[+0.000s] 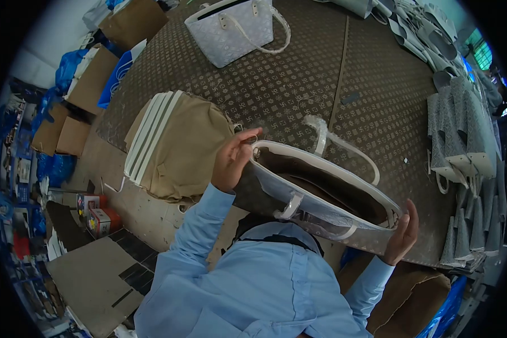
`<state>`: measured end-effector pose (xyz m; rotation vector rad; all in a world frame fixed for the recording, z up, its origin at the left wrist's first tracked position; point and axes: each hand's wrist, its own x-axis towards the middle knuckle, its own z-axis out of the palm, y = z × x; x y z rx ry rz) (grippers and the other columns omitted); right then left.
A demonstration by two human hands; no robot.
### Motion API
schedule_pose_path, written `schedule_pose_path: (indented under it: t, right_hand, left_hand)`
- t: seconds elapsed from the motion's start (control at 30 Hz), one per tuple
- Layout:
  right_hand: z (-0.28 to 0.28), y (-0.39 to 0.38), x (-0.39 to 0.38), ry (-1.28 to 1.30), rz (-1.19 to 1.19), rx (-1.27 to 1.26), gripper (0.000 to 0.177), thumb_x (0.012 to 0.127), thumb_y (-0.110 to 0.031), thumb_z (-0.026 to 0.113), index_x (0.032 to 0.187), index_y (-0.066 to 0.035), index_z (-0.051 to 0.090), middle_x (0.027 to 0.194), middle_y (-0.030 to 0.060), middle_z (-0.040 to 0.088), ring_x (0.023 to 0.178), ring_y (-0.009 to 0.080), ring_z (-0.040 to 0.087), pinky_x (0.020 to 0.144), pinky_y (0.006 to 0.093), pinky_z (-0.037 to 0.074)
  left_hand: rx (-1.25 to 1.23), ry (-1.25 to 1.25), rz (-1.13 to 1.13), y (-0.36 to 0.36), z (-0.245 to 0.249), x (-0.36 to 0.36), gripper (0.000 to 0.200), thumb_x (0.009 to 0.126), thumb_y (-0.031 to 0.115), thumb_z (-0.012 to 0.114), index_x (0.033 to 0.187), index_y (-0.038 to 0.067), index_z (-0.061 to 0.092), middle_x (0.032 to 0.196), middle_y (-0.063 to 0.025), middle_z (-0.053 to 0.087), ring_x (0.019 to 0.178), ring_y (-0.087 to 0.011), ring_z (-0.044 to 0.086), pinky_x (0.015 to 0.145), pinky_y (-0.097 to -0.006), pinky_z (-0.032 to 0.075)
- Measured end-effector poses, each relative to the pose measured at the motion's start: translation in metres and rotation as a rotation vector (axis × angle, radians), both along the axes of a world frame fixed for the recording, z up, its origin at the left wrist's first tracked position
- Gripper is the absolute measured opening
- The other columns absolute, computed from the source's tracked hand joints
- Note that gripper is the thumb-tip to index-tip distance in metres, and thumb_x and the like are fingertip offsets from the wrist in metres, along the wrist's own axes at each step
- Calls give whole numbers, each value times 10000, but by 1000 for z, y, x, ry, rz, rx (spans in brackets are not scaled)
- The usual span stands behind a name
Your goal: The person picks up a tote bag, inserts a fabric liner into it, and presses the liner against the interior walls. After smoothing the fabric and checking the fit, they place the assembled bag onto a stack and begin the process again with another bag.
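Observation:
A pale grey-white tote bag [324, 205] with a brown lining stands at the table's near edge, its mouth open toward me. My left hand [234, 160] closes on the bag's left top corner, thumb and fingers at the rim. At the opposite corner, my right hand [403, 234] grips the right end of the rim. One white handle [355, 152], which looks wrapped in clear film, rises behind the far rim. Another handle [290, 207] hangs over the near side. The fingertips of both hands are partly hidden by the bag.
The table [298, 84] has a brown patterned cover. A second pale tote [234, 34] stands at its far side. Left of my hands lies a stack of tan fabric pieces [191, 146] with white strips. Grey bag panels [462, 129] pile up on the right. Cardboard boxes [96, 79] stand left.

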<state>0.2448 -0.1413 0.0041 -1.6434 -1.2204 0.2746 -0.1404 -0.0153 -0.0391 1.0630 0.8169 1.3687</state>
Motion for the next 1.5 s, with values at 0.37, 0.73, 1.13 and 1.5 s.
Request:
schedule_pose_path:
  t: [0.37, 0.73, 1.13, 1.5]
  right_hand:
    - [28, 34, -13, -794, 582, -366, 694, 591, -454, 779, 1091, -11, 592, 981, 173, 635, 863, 359, 618, 790, 439, 483]
    - [9, 10, 10, -810, 399, -332, 351, 723, -349, 696, 801, -27, 581, 760, 104, 587, 684, 308, 585, 597, 400, 464]
    - [32, 21, -26, -774, 537, -312, 504, 689, -380, 747, 1009, -37, 565, 944, 121, 595, 900, 297, 590, 796, 388, 486]
    - [13, 35, -21, -760, 807, -543, 319, 811, -343, 621, 890, -39, 563, 807, 138, 643, 726, 308, 650, 585, 406, 516]
  left_hand:
    - [507, 710, -656, 46, 32, -12, 419, 759, 301, 750, 1075, 53, 632, 1089, -103, 624, 987, -257, 606, 866, -357, 488]
    - [283, 237, -465, 31, 0, -3, 210, 736, 56, 770, 904, 9, 654, 941, -146, 679, 889, -230, 656, 757, -335, 523]
    - [1095, 1055, -413, 10, 83, 82, 431, 713, 206, 749, 1037, -18, 574, 981, -172, 634, 978, -326, 611, 959, -480, 422]
    - [1119, 1286, -880, -2, 60, 149, 223, 816, 170, 606, 952, 4, 547, 806, -155, 637, 590, -287, 627, 511, -394, 494]
